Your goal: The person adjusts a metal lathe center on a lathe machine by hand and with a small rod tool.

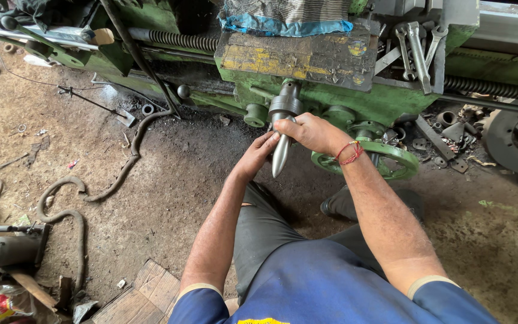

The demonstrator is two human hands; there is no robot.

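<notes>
Right hand (310, 132) grip clamped round tapered grey steel lathe centre (282, 150); left hand (259, 153) fingers pressed against its shank, beside green handwheel (400, 157).

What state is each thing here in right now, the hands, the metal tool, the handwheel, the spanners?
Tapered steel centre: held point down, off the floor.
Right hand: closed over the centre's upper part.
Left hand: fingers against its taper.
Green handwheel: mounted on the lathe, untouched.
Spanners: lying on the lathe.
Hose: lying loose on the floor.
</notes>
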